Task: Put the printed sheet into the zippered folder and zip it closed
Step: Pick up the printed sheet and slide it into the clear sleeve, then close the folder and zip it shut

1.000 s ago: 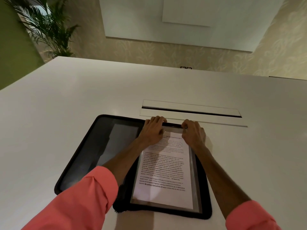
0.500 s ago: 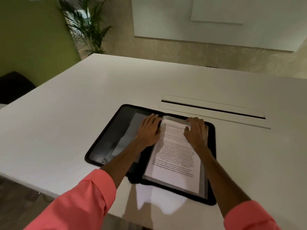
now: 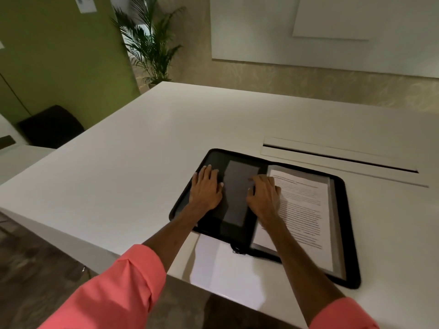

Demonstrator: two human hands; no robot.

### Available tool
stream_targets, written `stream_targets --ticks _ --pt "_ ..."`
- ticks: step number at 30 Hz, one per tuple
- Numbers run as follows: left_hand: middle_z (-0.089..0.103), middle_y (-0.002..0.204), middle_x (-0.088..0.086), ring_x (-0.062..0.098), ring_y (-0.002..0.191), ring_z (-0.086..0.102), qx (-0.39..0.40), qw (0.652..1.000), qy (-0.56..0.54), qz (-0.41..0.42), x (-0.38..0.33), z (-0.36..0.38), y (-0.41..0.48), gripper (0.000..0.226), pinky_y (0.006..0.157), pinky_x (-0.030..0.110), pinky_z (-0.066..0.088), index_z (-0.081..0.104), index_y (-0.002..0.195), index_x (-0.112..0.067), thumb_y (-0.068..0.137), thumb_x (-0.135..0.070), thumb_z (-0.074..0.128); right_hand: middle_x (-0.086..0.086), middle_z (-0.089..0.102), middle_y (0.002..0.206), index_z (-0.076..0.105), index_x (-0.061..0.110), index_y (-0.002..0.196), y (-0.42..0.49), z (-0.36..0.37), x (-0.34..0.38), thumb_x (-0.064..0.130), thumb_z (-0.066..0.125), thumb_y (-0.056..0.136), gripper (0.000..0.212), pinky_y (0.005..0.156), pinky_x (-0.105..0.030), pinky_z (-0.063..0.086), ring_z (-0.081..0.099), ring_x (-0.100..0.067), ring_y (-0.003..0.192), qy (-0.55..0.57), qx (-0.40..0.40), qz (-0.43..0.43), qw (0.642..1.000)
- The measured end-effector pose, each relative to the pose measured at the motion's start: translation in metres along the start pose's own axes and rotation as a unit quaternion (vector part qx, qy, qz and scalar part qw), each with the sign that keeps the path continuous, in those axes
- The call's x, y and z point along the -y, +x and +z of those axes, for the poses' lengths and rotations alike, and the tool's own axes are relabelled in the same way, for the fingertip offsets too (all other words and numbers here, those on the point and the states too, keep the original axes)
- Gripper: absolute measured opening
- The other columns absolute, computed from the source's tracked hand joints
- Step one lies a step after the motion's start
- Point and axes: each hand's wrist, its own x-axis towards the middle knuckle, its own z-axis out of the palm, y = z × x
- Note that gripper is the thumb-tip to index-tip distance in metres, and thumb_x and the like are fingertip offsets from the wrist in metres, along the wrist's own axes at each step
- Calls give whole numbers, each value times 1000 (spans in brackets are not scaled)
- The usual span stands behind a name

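Observation:
The black zippered folder lies open flat on the white table. The printed sheet rests in a clear sleeve on the folder's right half. My left hand lies flat, fingers spread, on the folder's left flap near its outer edge. My right hand rests over the spine, fingers reaching onto the left flap's grey pocket and its heel on the sheet's left edge. Neither hand holds anything. A zipper pull sticks out at the near end of the spine.
A long cable slot with a raised lid runs across the table just behind the folder. The table's near edge passes close under my forearms. A dark chair and a potted palm stand off to the left by a green wall.
Both hands have left the top of the sheet and shifted left, onto the folder's left flap and spine. My view has swung left, so the folder now sits further right.

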Motion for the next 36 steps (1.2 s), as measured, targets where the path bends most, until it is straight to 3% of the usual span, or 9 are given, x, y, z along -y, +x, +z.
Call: stream_targets --ticks 5,9,13,20,25,29,32,33,36 --pt "23 179 15 35 164 29 7 1000 27 7 57 -10 -8 56 134 52 26 32 166 -14 116 -39 39 -4 56 151 59 23 145 -11 25 38 28 63 100 45 119 -44 36 46 -23 144 -27 15 -3 1000" --pt "56 154 17 36 138 55 16 1000 5 -17 79 -12 -15 49 116 48 44 42 158 -13 116 -38 38 -7 54 152 56 22 146 -22 38 53 29 61 102 45 119 -47 37 47 -27 144 -16 22 3 1000" --pt "63 145 16 37 133 58 16 999 -44 -4 89 -14 -13 46 114 49 45 44 157 -14 116 -36 39 -6 54 153 55 22 147 -26 42 62 27 61 103 45 120 -49 39 48 -26 144 -9 37 15 999" --pt "65 144 15 39 134 56 -3 982 -189 15 100 -24 -10 42 116 50 44 49 155 -17 113 -24 48 -4 51 157 51 21 150 -36 37 73 27 57 107 44 124 -52 38 47 -26 148 -2 48 -10 999" --pt "70 142 8 26 127 68 -40 928 -367 49 110 -52 -8 40 108 42 57 58 150 -17 112 -6 48 -6 54 155 54 21 148 -28 20 81 31 58 107 43 119 -54 43 48 -28 145 43 58 -23 997" --pt "67 151 -3 14 145 60 -39 888 -448 96 104 -75 -5 43 130 44 38 52 158 -24 117 -14 44 -12 66 141 62 15 142 -13 -7 82 30 63 106 39 108 -41 48 62 -29 131 140 45 -21 989" --pt "62 159 -11 2 152 50 -47 880 -451 141 77 -86 -2 50 130 14 18 39 168 -34 118 -36 39 -8 68 138 64 17 140 -4 -31 77 33 62 107 36 101 -35 52 66 -25 125 208 47 17 977" --pt "57 164 -11 4 156 46 -53 880 -446 154 65 -87 -2 53 134 17 16 34 170 -36 118 -38 37 -5 69 138 64 18 139 -2 -38 76 33 61 108 35 99 -34 51 66 -22 126 232 41 26 972" --pt "45 172 -13 21 160 41 -85 886 -414 191 19 -81 -4 56 133 60 30 26 173 -38 117 -35 33 1 70 132 68 19 135 -8 -63 71 31 60 109 29 101 -33 53 65 -17 124 294 -1 38 955"
